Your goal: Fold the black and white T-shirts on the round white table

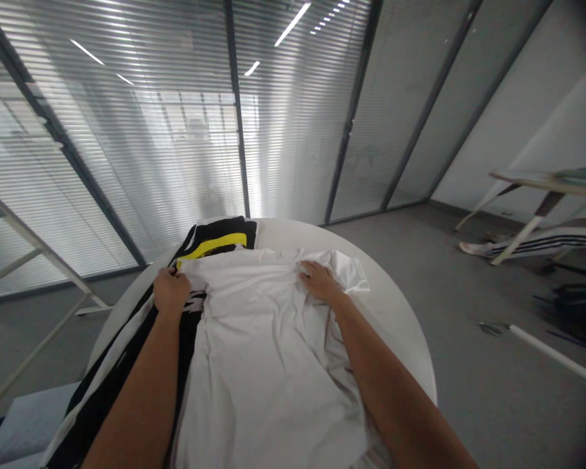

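White cloth [273, 365] spread out on a round desk [405, 326]

Say the desk is a clock, with 12 on the far side. The white cloth starts close by at 6 and goes up past the middle. It looks like a shirt, and it has lots of soft wrinkles. Two bare arms [149, 378] reach up over the desk, one on each side. On the left, a long black cloth [190, 326] with white stripes runs from 7 up to 11. Part of it is under the edge of the white cloth. A bright yellow patch [219, 245] shows on it near 11. Low down and off the desk, at 8, is a pale sheet [36, 417].

The left hand [172, 288] is between 10 and 11. Its fingers are bent, and it pinches the top corner of the white cloth. The right hand [318, 280] is at 1. It lies on the white cloth with its fingers a bit bent, but you cannot tell if it pinches any.

Past the desk, a pale frame [53, 260] stands at 10. A white pole [557, 357] is at 3. Farther off at 2, another desk [527, 178] has something green [581, 174] on top. At 12, behind it all, are big blinds [293, 150] and dark posts [237, 111].
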{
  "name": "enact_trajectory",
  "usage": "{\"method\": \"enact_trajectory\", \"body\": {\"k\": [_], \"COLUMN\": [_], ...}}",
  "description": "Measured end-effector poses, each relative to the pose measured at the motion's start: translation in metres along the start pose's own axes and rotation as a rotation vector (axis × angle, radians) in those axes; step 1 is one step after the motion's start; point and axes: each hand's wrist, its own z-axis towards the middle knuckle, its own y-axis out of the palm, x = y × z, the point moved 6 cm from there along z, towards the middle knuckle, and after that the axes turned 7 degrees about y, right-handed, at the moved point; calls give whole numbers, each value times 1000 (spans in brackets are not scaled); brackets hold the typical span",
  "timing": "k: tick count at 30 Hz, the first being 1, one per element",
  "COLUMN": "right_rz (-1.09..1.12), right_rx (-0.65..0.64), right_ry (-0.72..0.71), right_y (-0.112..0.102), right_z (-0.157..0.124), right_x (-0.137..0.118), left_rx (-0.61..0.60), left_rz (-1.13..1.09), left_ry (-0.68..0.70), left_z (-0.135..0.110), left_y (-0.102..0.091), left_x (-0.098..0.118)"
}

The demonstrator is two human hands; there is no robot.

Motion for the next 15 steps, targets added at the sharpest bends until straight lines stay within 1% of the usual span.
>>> {"method": "enact_trajectory", "body": {"k": [2, 3, 4, 6, 7, 8, 9, 11, 13, 15], "right_rz": [-3, -7, -13, -25, -33, -44, -57, -70, -52, -12], "right_rx": [50, 84, 117, 148, 143, 126, 102, 63, 45, 36], "right_ry": [47, 76, 105, 164, 189, 206, 211, 181, 126, 81], "right_y": [-6, -10, -13, -17, -17, -16, -14, -10, -7, -5], "right_z": [2, 3, 3, 2, 1, 0, -1, -1, 0, 3], "right_x": [1, 0, -1, -4, -4, -5, -4, -2, 1, 7], "left_rx": [117, 127, 79, -122, -219, -300, -356, -437, -499, -526], "left_rz": [165, 203, 209, 173, 160, 159, 169, 204, 237, 254], "left_ry": [86, 177, 281, 532, 631, 702, 739, 765, 770, 774], "left_z": [-11, -15, -19, -25, -28, -30, -31, -30, -28, -27], "left_y": [-10, -10, -6, 11, 22, 32, 42, 63, 84, 99], "left_x": [25, 42, 60, 96, 111, 122, 130, 137, 136, 131]}}
